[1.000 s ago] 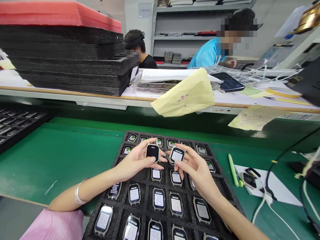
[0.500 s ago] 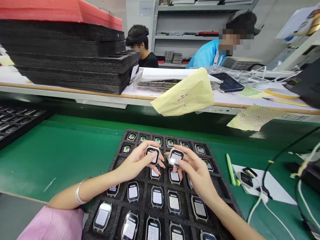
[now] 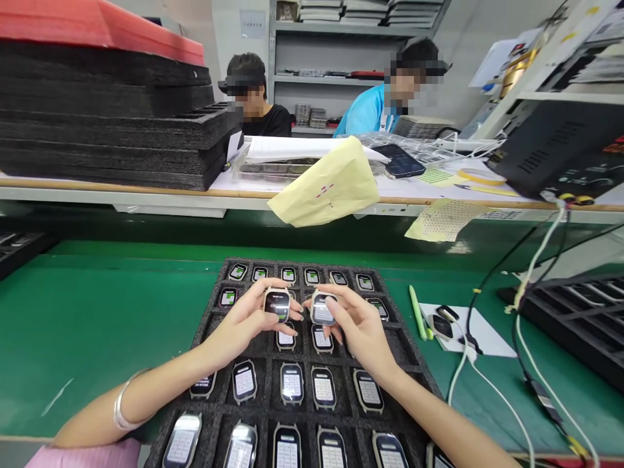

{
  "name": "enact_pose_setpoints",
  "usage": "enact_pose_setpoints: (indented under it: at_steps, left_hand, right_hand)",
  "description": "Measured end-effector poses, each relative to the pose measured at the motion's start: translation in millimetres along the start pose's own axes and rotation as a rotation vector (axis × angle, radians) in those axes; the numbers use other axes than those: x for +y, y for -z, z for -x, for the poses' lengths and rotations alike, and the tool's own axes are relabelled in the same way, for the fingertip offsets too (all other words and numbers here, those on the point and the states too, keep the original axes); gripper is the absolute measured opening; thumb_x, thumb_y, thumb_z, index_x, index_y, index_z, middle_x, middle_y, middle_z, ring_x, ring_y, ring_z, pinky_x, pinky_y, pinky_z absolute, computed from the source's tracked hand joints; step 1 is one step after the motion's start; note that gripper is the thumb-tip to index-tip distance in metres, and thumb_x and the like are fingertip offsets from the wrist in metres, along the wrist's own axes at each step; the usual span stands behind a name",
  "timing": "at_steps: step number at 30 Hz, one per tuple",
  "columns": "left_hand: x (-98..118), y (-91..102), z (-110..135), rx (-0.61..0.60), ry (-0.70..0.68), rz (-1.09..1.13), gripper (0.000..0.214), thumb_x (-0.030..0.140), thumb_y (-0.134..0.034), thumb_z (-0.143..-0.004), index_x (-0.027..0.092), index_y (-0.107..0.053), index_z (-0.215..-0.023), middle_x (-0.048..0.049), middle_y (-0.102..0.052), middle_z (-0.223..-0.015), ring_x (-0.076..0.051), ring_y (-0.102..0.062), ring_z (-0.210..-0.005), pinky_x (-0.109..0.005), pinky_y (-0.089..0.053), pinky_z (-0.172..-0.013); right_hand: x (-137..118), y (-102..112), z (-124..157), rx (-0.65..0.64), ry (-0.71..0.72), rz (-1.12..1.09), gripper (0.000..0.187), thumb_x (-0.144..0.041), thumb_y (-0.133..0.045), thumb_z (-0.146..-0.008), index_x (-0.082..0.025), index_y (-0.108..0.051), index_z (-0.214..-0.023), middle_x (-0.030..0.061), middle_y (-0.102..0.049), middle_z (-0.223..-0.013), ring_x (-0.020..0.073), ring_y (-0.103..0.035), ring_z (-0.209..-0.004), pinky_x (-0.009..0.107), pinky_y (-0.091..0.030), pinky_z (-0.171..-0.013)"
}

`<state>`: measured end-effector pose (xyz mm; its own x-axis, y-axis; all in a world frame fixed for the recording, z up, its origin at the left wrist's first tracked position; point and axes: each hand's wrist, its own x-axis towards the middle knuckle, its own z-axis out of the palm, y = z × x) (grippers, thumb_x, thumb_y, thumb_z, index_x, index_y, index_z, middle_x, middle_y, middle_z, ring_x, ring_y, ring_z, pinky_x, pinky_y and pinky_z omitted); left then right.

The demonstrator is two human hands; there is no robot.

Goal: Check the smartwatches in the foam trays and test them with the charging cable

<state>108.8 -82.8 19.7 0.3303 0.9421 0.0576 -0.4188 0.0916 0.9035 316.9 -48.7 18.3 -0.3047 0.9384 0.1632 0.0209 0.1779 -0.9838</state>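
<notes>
Toward ten o'clock in my remote feed, black foam slabs stand stacked. At seven, the left hand has thumb and fingers closed around a dark-faced smartwatch; at six, the right hand clasps a second smartwatch, thumb on its screen, both above the foam tray. I judge each light and rigid, its glass slick and scratch-prone, best gripped by the side edges.

Even, bright, whitish light fills the scene. Glare whitens the far end of the near-left watch, while shadow darkens the space beneath the raised shelf. Wide-angle stretching skews the left foam stack; the far wall sign blurs past reading.
</notes>
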Motion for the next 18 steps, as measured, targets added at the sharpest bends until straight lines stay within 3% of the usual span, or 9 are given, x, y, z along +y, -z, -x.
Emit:
enact_pose_setpoints:
  at_steps: [5,9,14,18]
  left_hand:
    - [3.3,-2.7,2.6,0.029,0.006,0.006,0.040,0.008,-0.049,-0.081,0.020,-0.048,-0.120,-0.0088,-0.064,-0.102,-0.022,-0.060,-0.097,-0.038,-0.054,-0.079]
    - [2.9,-1.5,3.1,0.014,0.011,0.006,0.039,0.010,-0.049,-0.083,0.020,-0.049,-0.120,-0.0088,-0.063,-0.102,-0.022,-0.060,-0.095,-0.037,-0.054,-0.079]
    - [2.5,-3.1,3.1,-0.013,0.009,0.003,0.035,0.015,-0.054,-0.086,0.022,-0.050,-0.120,-0.0077,-0.063,-0.099,-0.021,-0.061,-0.092,-0.035,-0.054,-0.077]
    - [3.6,-9.3,6.2,-0.036,0.007,0.000,0.030,0.023,-0.055,-0.090,0.021,-0.050,-0.119,-0.0083,-0.062,-0.097,-0.020,-0.062,-0.090,-0.031,-0.054,-0.073]
  right_hand:
    - [-22.5,2.4,9.8,-0.084,0.046,-0.094,0.032,-0.036,-0.061,-0.090,-0.022,-0.060,-0.119,0.0075,-0.067,-0.090,0.0150,-0.060,-0.055,0.023,-0.046,-0.041]
    - [-39.8,-3.5,19.3,-0.072,0.058,-0.090,0.028,-0.034,-0.064,-0.089,-0.024,-0.061,-0.115,0.0061,-0.068,-0.084,0.0140,-0.060,-0.052,0.023,-0.047,-0.040]
    - [-64.1,-15.0,38.5,-0.104,0.081,-0.102,0.019,-0.035,-0.064,-0.090,-0.030,-0.063,-0.108,0.0073,-0.071,-0.092,0.0175,-0.064,-0.056,0.026,-0.053,-0.042]
    - [-81.9,-10.0,67.8,-0.261,0.145,-0.078,0.044,-0.049,-0.063,-0.085,-0.041,-0.053,-0.127,0.0084,-0.071,-0.098,0.0224,-0.068,-0.060,0.028,-0.055,-0.043]
